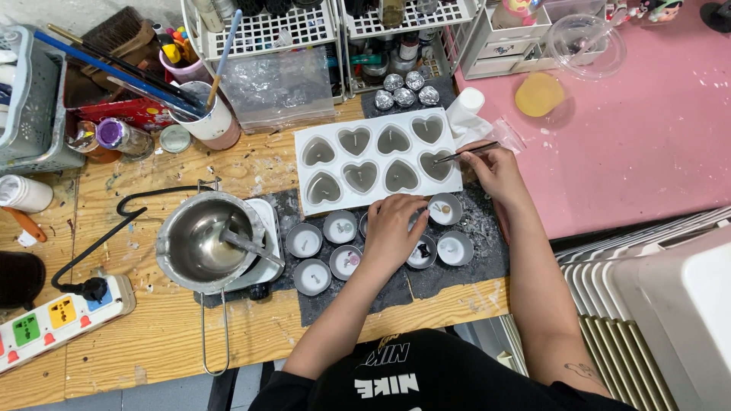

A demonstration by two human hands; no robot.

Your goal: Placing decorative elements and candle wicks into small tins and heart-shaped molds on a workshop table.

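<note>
At nine o'clock on my worktop (152,335) sits the steel melting pot (205,242). Toward the centre, my left hand (392,228) lies flat with loose, spread fingers over the small round tins (340,226), gripping nothing. At twelve o'clock from it lies the white heart mould (377,160). At two o'clock my right hand (495,169) pinches thin tweezers (463,153), their tip over the mould's lower right heart.
</note>
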